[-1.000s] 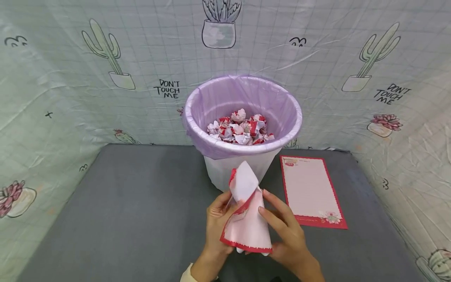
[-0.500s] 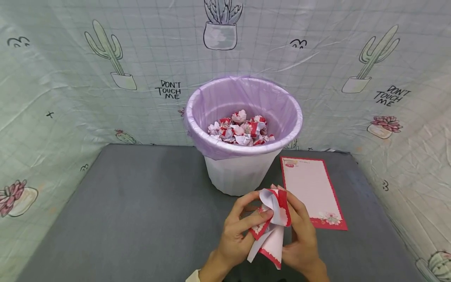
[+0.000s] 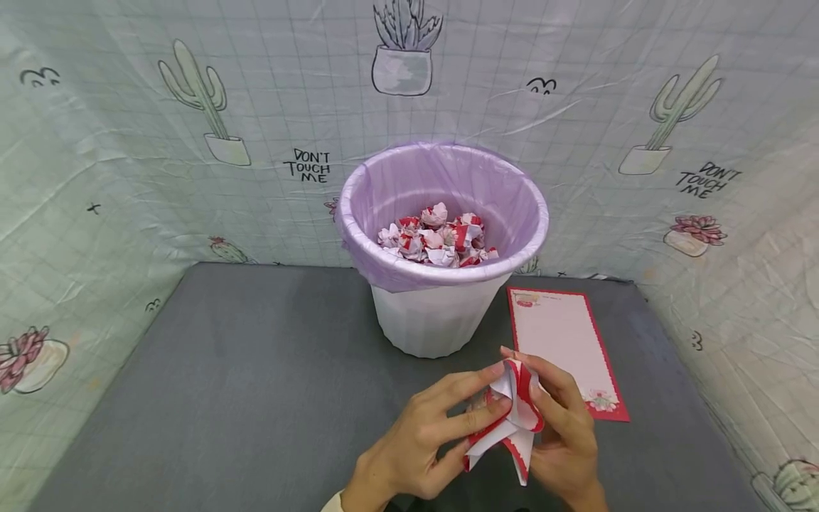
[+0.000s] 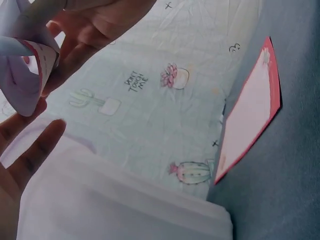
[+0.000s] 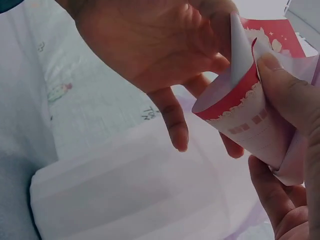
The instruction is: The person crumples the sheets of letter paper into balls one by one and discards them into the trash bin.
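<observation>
Red-bordered white paper (image 3: 523, 411), folded and curling, held nearer than the bin (image 3: 425, 323) and slightly right. Both hands grip it: left hand (image 3: 425, 435) from the left, fingers spread; right hand (image 3: 568, 430), fingers bent, at its right edge.

fingers (image 4: 19, 126) touching folded paper (image 4: 19, 95) | white bin (image 4: 115, 200) | red-bordered sheet (image 4: 250, 110) on grey table (image 4: 295, 165)

Gathering the red-edged paper (image 3: 513, 431) into a more crumpled bundle between left hand (image 3: 422, 434) and right hand (image 3: 566, 437), shifting rightward.
</observation>
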`<state>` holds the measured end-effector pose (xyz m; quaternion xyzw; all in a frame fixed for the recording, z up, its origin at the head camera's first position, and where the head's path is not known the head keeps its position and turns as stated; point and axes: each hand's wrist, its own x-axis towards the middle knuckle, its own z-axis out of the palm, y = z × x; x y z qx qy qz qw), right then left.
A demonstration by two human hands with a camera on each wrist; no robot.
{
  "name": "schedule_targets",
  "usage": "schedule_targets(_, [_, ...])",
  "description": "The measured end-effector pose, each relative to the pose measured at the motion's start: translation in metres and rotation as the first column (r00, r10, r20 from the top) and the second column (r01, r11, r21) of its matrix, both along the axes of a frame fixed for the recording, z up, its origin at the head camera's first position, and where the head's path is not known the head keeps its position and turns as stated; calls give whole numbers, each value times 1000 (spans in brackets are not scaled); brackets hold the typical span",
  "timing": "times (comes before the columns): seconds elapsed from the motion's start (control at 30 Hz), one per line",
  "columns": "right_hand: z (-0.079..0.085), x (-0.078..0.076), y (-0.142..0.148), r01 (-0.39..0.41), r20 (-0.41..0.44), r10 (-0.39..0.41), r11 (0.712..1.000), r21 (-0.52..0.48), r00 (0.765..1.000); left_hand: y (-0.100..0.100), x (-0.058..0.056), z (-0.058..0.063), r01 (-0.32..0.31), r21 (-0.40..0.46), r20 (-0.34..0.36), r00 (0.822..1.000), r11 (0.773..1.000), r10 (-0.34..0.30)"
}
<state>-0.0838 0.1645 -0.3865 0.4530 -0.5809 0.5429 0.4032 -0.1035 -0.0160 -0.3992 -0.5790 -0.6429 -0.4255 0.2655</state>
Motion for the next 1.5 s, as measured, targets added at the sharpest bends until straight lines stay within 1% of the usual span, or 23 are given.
schedule_targets(0.07, [0, 1, 0, 1, 5, -1, 1000, -9, 1000, -1, 1, 0, 26, -8, 18, 1000, 1000, -25])
schedule_targets(0.17, [3, 2, -2, -14, 0, 14, 999, -35, 1000, -2, 2, 1, 53, -5, 26, 998, 999, -53])
schedule_targets(0.37, [7, 1, -6, -54, -53, 48, 994, -97, 997, -3, 0, 6, 90, 8, -9, 996, 996, -90])
schedule_targets(0.5, [8, 2, -7, -66, -56, 60, 993, -102, 997, -4, -1, 7, 117, 10, -23, 993, 993, -117])
schedule_targets(0.6, [9, 1, -7, -84, -48, 80, 992, -91, 996, -6, -2, 7, 146, 30, 3, 989, 989, -146])
schedule_targets(0.67, [9, 1, -7, -103, -43, 99, 992, -79, 994, -8, -3, 8, 170, 59, 31, 985, 984, -172])
schedule_targets(0.73, [10, 1, -8, -124, -48, 121, 990, -68, 992, -9, -4, 9, 195, 110, 56, 978, 975, -202])
schedule_targets(0.87, [10, 1, -9, -119, -67, 115, 992, -49, 991, -11, -4, 13, 246, 231, 101, 956, 941, -274])
schedule_targets(0.93, [10, 1, -10, -104, -74, 100, 993, -48, 992, -11, -4, 15, 253, 277, 124, 947, 927, -296])
schedule_targets(0.97, [9, 2, -11, -93, -73, 89, 994, -49, 993, -11, -3, 16, 253, 294, 136, 944, 922, -302])
schedule_targets(1.13, [8, 4, -14, -46, -43, 43, 997, -65, 998, -10, 0, 18, 183, 333, 148, 959, 925, -243])
schedule_targets(1.2, [7, 5, -16, -30, -26, 28, 997, -77, 999, -8, 1, 18, 162, 349, 167, 958, 923, -231])
schedule_targets(1.27, [7, 5, -17, -14, -16, 12, 995, -98, 1000, -6, 3, 16, 156, 365, 209, 947, 918, -244])
schedule_targets(1.37, [7, 5, -19, 11, -7, -12, 992, -129, 1000, -2, 5, 14, 163, 383, 268, 923, 909, -278])
schedule_targets(1.47, [7, 5, -22, 49, 26, -46, 988, -145, 999, 0, 4, 13, 154, 379, 289, 917, 913, -275])
schedule_targets(1.5, [6, 5, -23, 56, 47, -50, 988, -144, 998, 0, 3, 13, 154, 377, 301, 912, 913, -278])
